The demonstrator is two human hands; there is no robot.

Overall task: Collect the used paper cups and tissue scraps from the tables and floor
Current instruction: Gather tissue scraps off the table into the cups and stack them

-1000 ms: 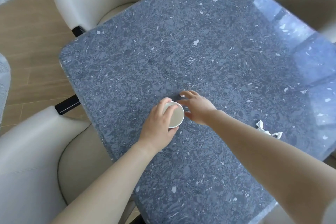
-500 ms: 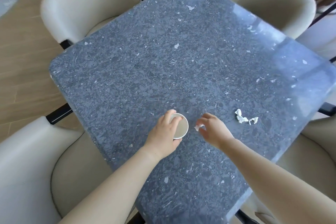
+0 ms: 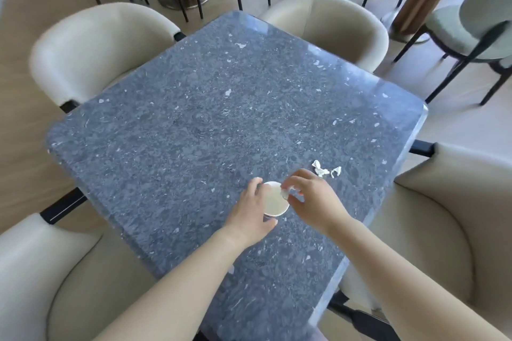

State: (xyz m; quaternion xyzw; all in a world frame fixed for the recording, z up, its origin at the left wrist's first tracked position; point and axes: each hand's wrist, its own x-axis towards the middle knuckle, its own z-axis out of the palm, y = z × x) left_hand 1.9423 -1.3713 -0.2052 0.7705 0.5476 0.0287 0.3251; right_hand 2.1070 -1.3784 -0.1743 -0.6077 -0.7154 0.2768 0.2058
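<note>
On the near part of a dark speckled stone bench (image 3: 194, 119), the left hand (image 3: 249, 213) curls around the side of a white paper cup (image 3: 273, 201), which stands upright with its mouth open. The right hand (image 3: 314, 203) pinches a small tissue scrap (image 3: 285, 193) at the cup's right rim. The cup looks light and thin-walled and would probably crush easily, so a loose hold around its wall suits it. Just beyond the right hand, slightly right, lie more crumpled tissue scraps (image 3: 322, 171), soft and nearly weightless, best pinched with fingertips. Cream chairs (image 3: 91, 44) ring the bench.
</note>
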